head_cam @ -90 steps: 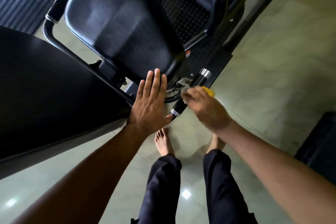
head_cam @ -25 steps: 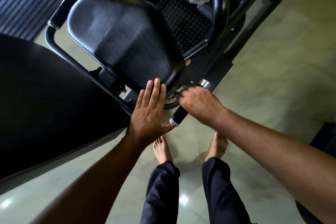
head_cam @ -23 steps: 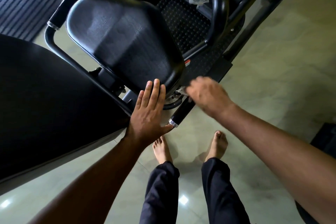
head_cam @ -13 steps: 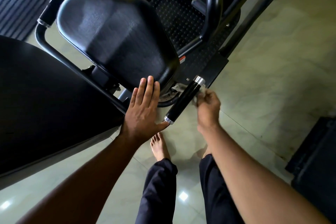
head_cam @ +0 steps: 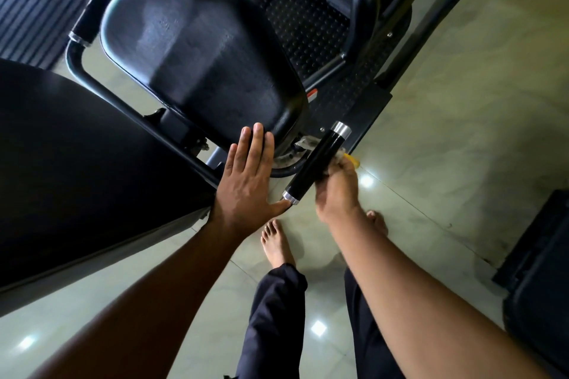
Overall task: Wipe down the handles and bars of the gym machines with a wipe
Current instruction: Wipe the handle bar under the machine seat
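Note:
A black grip handle with chrome end caps (head_cam: 314, 163) juts out beside the seat of a gym machine. My right hand (head_cam: 337, 191) sits against its right, lower side, fingers curled round a wipe (head_cam: 351, 159) that shows only as a yellow and pale scrap above the knuckles. My left hand (head_cam: 248, 181) lies flat with straight fingers on the front edge of the black padded seat (head_cam: 197, 61), thumb near the handle's lower cap. A second matching handle (head_cam: 98, 4) stands at the seat's far left.
A large black back pad (head_cam: 77, 163) fills the left. Beyond the seat lie a studded foot plate (head_cam: 304, 31) and frame tubes with plastic wrap. Glossy green floor tiles (head_cam: 462, 120) spread to the right; a dark object (head_cam: 542, 271) stands at the right edge. My bare feet are below.
My right hand has slid down the handle's right side toward its lower cap, after passing over its top a second ago. My left hand stays flat on the seat.

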A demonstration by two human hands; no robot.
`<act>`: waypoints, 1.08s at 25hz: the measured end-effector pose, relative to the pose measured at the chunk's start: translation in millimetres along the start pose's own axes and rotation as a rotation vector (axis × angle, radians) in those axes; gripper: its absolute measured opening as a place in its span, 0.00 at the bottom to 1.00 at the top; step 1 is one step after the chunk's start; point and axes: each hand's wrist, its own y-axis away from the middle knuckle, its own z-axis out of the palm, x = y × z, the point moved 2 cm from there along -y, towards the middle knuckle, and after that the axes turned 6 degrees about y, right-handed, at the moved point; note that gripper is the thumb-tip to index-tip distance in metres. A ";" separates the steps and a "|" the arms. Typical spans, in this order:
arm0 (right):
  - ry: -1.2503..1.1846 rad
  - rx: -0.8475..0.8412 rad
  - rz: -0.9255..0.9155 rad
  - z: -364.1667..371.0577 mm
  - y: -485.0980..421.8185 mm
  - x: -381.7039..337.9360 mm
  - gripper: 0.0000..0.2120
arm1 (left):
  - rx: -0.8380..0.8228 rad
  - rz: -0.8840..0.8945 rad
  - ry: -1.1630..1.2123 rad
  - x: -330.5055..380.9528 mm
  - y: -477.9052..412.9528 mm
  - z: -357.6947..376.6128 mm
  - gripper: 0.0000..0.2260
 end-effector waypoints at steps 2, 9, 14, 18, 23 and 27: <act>0.149 -0.003 -0.001 -1.5 21.6 32.4 0.08 | 0.013 0.004 0.015 -0.6 -0.2 0.2 0.55; 1.138 -0.080 -1.049 -42.0 48.8 36.5 0.05 | 0.007 -0.010 0.019 -0.3 0.5 0.3 0.55; 1.579 -0.597 -1.549 -19.8 17.8 -6.5 0.09 | 0.015 -0.009 0.050 -0.5 -0.1 1.3 0.55; 1.739 -0.794 -1.794 -24.5 6.2 -37.3 0.11 | 0.036 -0.006 0.060 1.2 0.8 3.7 0.54; 1.702 -0.236 -1.534 -27.5 -13.0 -81.8 0.06 | -0.036 -0.019 0.008 3.8 1.2 -6.7 0.50; 1.566 -0.119 -1.270 -24.5 1.8 -84.7 0.09 | -0.124 -0.060 0.079 10.7 2.8 -30.9 0.49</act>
